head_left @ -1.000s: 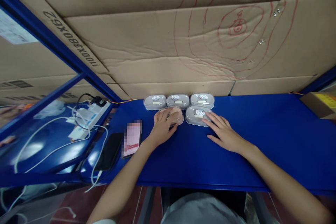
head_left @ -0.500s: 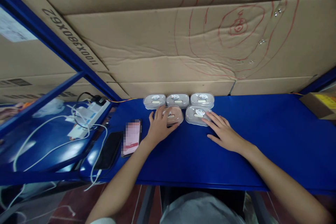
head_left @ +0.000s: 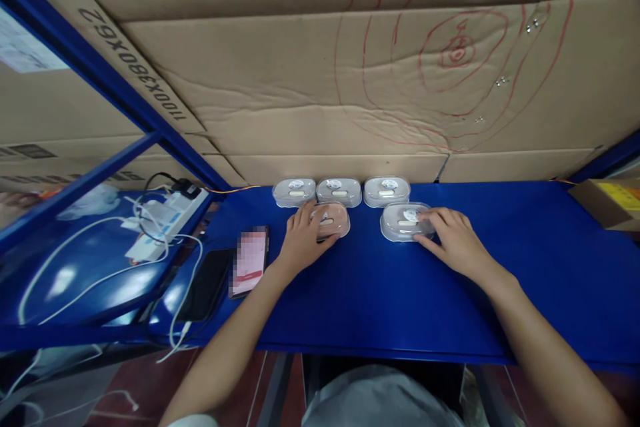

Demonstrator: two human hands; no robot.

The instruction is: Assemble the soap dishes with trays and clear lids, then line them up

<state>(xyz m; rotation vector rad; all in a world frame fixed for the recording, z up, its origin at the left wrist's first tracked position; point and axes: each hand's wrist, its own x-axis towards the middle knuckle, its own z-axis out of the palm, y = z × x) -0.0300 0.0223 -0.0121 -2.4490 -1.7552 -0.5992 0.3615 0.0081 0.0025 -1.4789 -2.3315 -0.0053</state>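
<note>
I judge three rear grey clear-lidded cases (head_left: 339, 193) placed. Left hand (head_left: 302, 240) grasps the pinkish case (head_left: 336, 219), right hand (head_left: 457, 240) the front grey case (head_left: 396, 225), both unreleased

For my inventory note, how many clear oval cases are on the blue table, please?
5. Back row: left case, middle case, right case. Front: pinkish case at the left hand, grey case at the right hand. Hands partly cover the front two.

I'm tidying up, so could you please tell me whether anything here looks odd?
The case at the left hand looks pinkish, while the other four cases look grey; on the left, white cables loop untidily by a power strip.
</note>
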